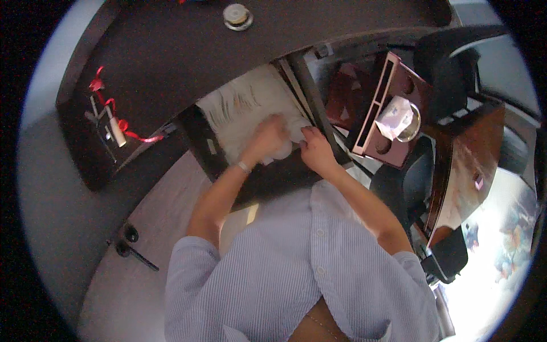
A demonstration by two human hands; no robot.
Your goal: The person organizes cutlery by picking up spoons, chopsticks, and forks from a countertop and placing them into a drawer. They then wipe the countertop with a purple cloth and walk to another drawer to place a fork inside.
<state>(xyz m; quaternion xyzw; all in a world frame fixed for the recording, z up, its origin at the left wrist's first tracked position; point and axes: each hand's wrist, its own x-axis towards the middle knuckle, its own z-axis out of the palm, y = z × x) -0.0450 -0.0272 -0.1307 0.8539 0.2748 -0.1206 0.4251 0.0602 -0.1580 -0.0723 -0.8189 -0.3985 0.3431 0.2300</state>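
Note:
An open dark drawer (198, 143) juts out below the desk, with light, wrinkled fabric (239, 111) lying inside it. My left hand (271, 134) is over this fabric, blurred, its fingers hidden, so its grip is unclear. Beside it, my right hand (316, 147) has its fingers on a whitish, soft-looking piece (298, 127) near the drawer's right side. A rounded white bundle (282, 150) shows between and below the two hands; whether either hand grasps it cannot be told.
A dark desk (183, 51) spans the top, bearing a small round container (237, 17) and a red ribbon (123, 125) among slim items. At right stands a pink-edged box (397, 145) with a crumpled packet (395, 117), near dark chairs. A door handle (139, 258) is lower left.

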